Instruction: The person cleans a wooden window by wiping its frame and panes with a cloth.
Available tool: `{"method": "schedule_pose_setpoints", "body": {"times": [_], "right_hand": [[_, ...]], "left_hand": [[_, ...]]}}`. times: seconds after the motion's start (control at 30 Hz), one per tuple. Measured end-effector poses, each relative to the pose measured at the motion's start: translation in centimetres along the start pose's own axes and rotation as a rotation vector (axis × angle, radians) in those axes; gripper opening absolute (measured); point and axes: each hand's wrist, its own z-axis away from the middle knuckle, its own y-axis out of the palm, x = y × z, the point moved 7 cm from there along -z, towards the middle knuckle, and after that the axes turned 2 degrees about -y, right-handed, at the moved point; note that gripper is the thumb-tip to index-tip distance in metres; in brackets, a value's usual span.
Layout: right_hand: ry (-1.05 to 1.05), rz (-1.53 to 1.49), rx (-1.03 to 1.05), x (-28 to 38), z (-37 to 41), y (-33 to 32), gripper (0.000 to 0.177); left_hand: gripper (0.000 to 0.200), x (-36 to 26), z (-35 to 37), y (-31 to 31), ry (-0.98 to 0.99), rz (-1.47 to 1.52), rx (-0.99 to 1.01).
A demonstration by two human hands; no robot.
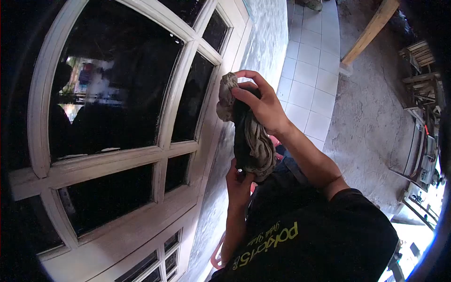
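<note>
A crumpled grey-brown cloth [260,145] hangs bunched in front of my body, beside the window panel. My right hand [264,101] grips its upper end, thumb and fingers closed around a folded piece that sticks out at the top. Below, my left hand [239,185] is closed around the lower end of the bundle, its fingers partly in shadow. A dark stretch runs between the two hands along the cloth; I cannot make out whether it is shaded fabric or a separate dark object.
To the left stands a white wooden frame [105,170] with dark glass panes [115,84], close to the hands. A bluish-white wall [265,35] adjoins it. Beyond are white floor tiles [307,80], rough grey ground [364,117], a wooden post [371,33] and stacked wood [420,63].
</note>
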Motion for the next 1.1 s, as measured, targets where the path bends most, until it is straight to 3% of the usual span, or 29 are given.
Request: {"method": "schedule_pose_setpoints", "body": {"times": [0.1,0.3,0.43,0.67,0.77,0.9,1.03,1.1], "right_hand": [[0.002,-0.081,-0.059,0.1,-0.5,0.6,0.033],[0.310,-0.378,0.105,-1.4,-1.3,0.8,0.031],[0.342,-0.718,0.319,-1.0,-0.6,0.5,0.047],[0.199,-0.194,0.209,-0.6,0.2,-2.0,0.058],[0.089,-0.025,0.108,-0.5,-0.3,-2.5,0.056],[-0.091,0.384,-0.043,1.2,-0.7,-1.0,0.052],[-0.674,0.650,-0.123,4.9,-0.9,4.0,0.048],[-0.735,0.753,-0.157,4.5,-1.6,5.2,0.047]], "left_hand": [[0.053,-0.4,-0.4,0.3,0.049,0.028,0.040],[0.052,-0.6,-1.1,0.9,0.016,0.115,0.026],[0.053,-0.4,-1.1,1.0,-0.045,0.109,0.091],[0.055,0.9,-1.8,1.5,-0.049,0.093,0.134],[0.054,1.3,-2.1,1.3,-0.176,-0.002,0.107],[0.053,0.1,-2.9,1.6,-0.118,0.244,0.071],[0.056,-1.1,-4.0,0.4,-0.005,0.369,0.107],[0.059,-2.1,-4.1,-0.4,0.050,0.384,0.133]]}}
